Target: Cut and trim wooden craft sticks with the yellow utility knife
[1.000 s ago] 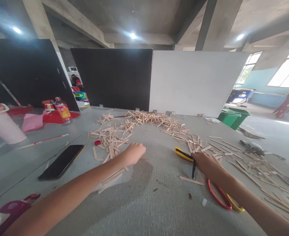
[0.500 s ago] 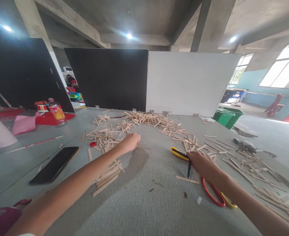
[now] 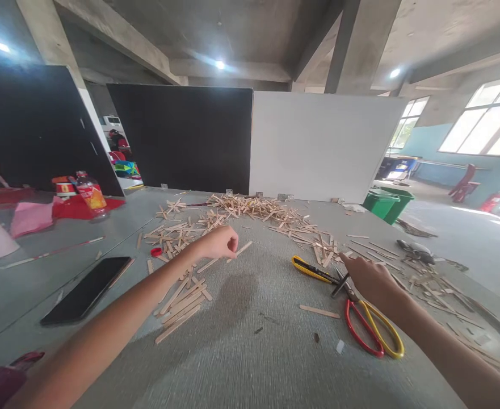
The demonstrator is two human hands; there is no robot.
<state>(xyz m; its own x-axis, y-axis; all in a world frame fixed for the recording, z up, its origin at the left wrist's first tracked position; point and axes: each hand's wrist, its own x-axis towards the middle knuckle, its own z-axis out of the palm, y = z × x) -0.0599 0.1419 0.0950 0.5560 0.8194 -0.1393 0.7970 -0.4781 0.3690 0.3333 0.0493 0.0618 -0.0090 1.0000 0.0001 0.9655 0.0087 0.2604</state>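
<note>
My left hand is closed above the near edge of the stick heap, its fingers curled. A wooden stick shows just right of its fingertips; whether the fingers grip a stick is too small to tell. My right hand is over the right side of the table, fingers bent, beside a small dark tool and scissors with red and yellow handles. What its fingers hold is hidden. A yellow and black cutter lies to its left. Many wooden sticks are heaped toward the back.
A phone lies at the left. Behind it are a bottle, pink paper and a red ring. A dark object and more sticks lie right. Panels stand behind the table, with green bins beyond.
My left hand has shifted slightly left, and a stick now shows beside its fingers. My right hand has moved right from the cutter; the scissors' blades now show and the dark tool is tilted.
</note>
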